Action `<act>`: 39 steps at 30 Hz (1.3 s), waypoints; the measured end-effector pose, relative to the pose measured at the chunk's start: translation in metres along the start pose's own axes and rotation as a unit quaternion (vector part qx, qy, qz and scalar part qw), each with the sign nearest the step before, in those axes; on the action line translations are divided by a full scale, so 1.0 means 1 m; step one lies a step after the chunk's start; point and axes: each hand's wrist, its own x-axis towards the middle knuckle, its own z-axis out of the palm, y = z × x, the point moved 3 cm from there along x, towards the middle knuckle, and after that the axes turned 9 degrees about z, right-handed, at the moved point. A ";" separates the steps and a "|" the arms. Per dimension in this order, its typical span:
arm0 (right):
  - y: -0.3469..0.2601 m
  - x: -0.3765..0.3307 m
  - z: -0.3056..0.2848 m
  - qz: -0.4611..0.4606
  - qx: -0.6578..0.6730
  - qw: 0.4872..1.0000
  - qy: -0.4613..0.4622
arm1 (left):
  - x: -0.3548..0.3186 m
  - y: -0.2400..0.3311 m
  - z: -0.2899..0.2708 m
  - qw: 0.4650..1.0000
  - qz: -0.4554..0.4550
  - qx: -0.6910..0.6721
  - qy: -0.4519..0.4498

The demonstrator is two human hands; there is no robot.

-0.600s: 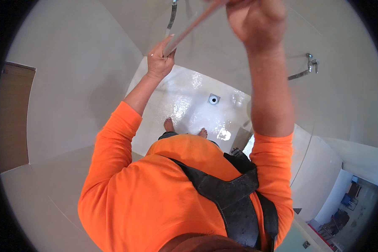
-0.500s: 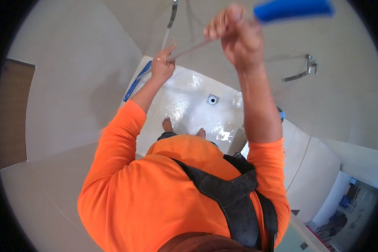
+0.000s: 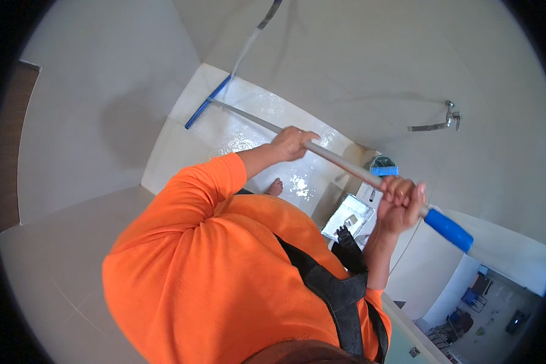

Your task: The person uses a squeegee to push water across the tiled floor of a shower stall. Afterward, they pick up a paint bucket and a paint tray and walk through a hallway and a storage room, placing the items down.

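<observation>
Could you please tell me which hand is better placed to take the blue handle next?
Probably the right hand: it is around the pole, close beside the blue handle. The left hand holds the pole nearer the blue blade.

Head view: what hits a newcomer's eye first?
The orange shirt, filling the lower middle. Then the squeegee-like tool, slanting from its blue head at upper left to its blue grip at right, with the left hand around mid-pole and the right hand near the grip. A glossy white floor shows beneath.
</observation>
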 end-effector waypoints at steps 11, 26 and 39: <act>-0.098 -0.071 0.019 -0.069 -0.105 0.991 0.043 | -0.012 0.099 -0.003 0.956 0.183 -0.219 -0.070; -0.184 -0.103 0.007 -0.136 -0.172 0.975 -0.027 | -0.028 0.054 0.059 0.945 0.124 -0.188 -0.236; -0.018 0.017 -0.109 0.080 -0.014 0.977 -0.198 | -0.094 -0.072 0.058 0.984 -0.155 -0.067 -0.051</act>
